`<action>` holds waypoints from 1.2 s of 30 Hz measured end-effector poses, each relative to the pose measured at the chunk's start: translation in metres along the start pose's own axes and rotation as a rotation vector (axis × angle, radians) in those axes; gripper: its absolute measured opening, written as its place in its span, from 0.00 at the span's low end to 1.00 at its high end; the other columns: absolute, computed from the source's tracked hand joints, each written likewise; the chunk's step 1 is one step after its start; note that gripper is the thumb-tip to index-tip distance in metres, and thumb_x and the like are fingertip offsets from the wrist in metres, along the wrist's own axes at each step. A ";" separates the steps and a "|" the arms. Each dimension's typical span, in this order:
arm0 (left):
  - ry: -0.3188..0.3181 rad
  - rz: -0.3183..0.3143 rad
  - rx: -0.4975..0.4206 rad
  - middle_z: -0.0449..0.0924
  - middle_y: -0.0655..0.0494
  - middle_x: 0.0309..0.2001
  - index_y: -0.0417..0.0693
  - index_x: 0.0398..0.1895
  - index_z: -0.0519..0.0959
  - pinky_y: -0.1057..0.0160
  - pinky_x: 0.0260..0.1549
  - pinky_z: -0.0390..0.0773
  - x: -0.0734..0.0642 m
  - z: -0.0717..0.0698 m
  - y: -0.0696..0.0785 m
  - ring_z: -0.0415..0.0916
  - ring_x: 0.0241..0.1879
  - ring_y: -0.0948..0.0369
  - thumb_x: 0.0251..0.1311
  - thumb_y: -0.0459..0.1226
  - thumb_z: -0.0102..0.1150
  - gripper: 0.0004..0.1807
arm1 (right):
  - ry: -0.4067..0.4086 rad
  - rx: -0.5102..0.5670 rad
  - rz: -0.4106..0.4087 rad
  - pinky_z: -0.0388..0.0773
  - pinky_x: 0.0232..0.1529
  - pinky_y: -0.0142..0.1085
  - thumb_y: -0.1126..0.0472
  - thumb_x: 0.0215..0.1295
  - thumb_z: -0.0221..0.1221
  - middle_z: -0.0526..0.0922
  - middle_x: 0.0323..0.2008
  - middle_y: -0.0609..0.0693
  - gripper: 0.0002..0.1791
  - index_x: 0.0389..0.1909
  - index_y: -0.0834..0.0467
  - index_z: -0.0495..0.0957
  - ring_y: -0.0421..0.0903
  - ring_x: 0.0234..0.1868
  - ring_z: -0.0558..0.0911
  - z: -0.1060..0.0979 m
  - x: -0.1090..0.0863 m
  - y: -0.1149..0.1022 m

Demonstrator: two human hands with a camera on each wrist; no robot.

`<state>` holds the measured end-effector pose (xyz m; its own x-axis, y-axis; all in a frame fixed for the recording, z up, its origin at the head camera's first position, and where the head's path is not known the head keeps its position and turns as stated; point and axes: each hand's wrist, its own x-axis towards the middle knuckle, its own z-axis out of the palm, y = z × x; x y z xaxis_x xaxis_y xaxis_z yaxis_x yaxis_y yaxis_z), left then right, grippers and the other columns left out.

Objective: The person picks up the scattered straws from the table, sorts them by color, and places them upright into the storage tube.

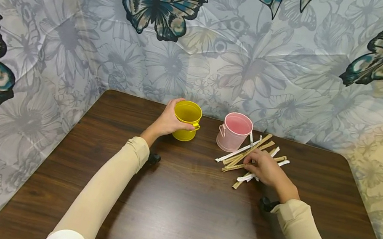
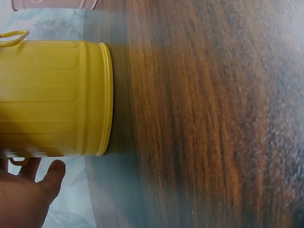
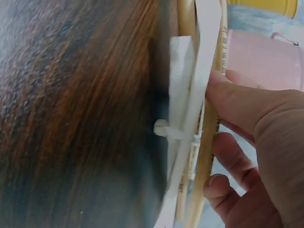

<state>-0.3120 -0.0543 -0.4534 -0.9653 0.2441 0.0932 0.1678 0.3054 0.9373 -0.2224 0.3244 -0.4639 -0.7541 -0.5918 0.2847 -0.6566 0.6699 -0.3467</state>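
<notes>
My left hand (image 1: 172,120) grips a yellow bucket (image 1: 184,133) from its left side, the thumb across its front. In the left wrist view the bucket's ribbed wall (image 2: 47,95) fills the left part, with fingertips beside one small handle. My right hand (image 1: 264,166) is at a loose pile of thin paper-wrapped straws, some brown and some white. Its fingers are curled and pinch at a brown straw (image 3: 207,156), which carries printed lettering. A white straw (image 3: 202,61) lies alongside in the right wrist view.
A pink bucket (image 1: 230,139) stands between the yellow one and the straw pile. Other white straws (image 1: 237,153) lean or lie near its base. The dark wooden table (image 1: 193,218) meets a butterfly-printed cloth (image 1: 170,64) at its back edge.
</notes>
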 end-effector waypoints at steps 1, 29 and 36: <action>0.001 0.000 0.000 0.57 0.44 0.72 0.46 0.78 0.54 0.48 0.69 0.71 0.000 0.000 0.000 0.66 0.66 0.47 0.41 0.44 0.85 0.63 | 0.001 -0.003 0.008 0.76 0.37 0.39 0.72 0.53 0.72 0.85 0.32 0.48 0.10 0.30 0.57 0.83 0.47 0.34 0.81 0.000 0.001 -0.001; 0.010 -0.008 -0.008 0.56 0.45 0.72 0.51 0.77 0.56 0.50 0.69 0.71 0.002 0.001 -0.001 0.67 0.64 0.48 0.39 0.42 0.86 0.61 | 0.140 0.107 0.113 0.73 0.31 0.29 0.64 0.59 0.72 0.82 0.27 0.47 0.07 0.33 0.54 0.83 0.40 0.29 0.77 -0.046 0.062 -0.078; 0.006 -0.012 0.001 0.57 0.45 0.72 0.52 0.77 0.56 0.50 0.69 0.71 0.002 0.000 -0.001 0.67 0.65 0.48 0.39 0.42 0.86 0.61 | 0.198 0.227 0.154 0.72 0.29 0.28 0.61 0.60 0.72 0.81 0.27 0.49 0.07 0.36 0.56 0.84 0.43 0.28 0.76 -0.053 0.093 -0.099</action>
<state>-0.3142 -0.0538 -0.4545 -0.9685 0.2346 0.0836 0.1558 0.3089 0.9382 -0.2287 0.2267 -0.3557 -0.8470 -0.3782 0.3735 -0.5315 0.6147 -0.5828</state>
